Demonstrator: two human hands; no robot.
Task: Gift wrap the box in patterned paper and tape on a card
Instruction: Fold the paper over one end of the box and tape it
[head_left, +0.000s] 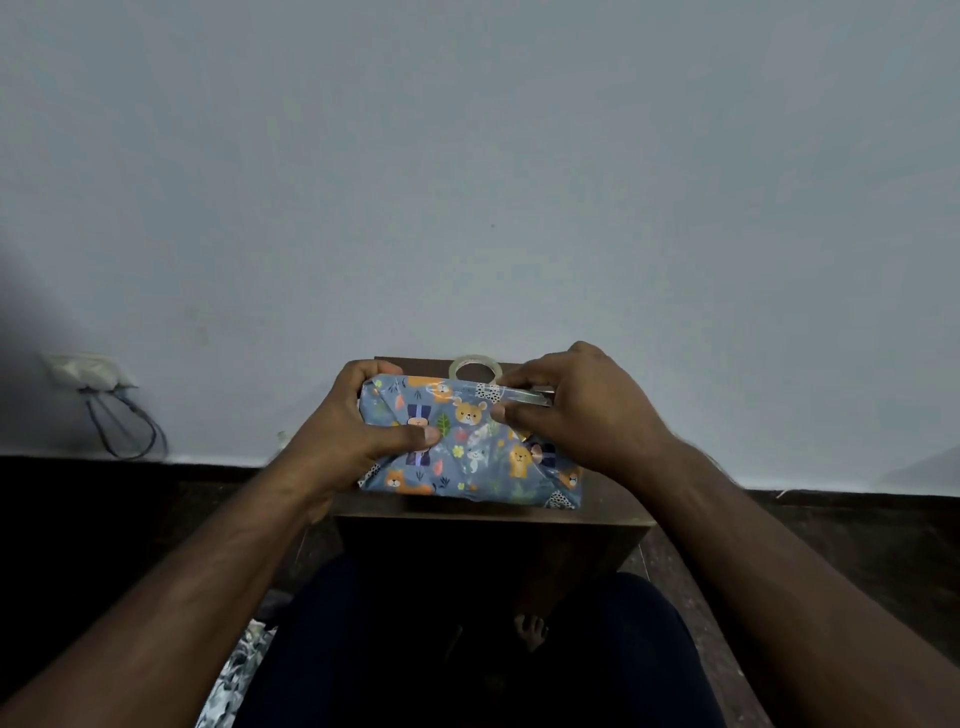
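Your left hand (363, 431) gripped the paper-covered box (467, 447) on the small table (493, 519); your right hand (566, 410) pinched a tape strip (524, 397) onto it. Behind stood the tape roll (475, 368). Wrapping looked nearly done; no card showed.

No words, numbers, labels or brand marks can be read anywhere. The wrapping paper (470, 447) on the box carries only printed cartoon animals, leaves and flowers, with no lettering among them. The tape roll (475, 368) behind it shows no readable label, and the wall (478, 182) beyond bears no sign.
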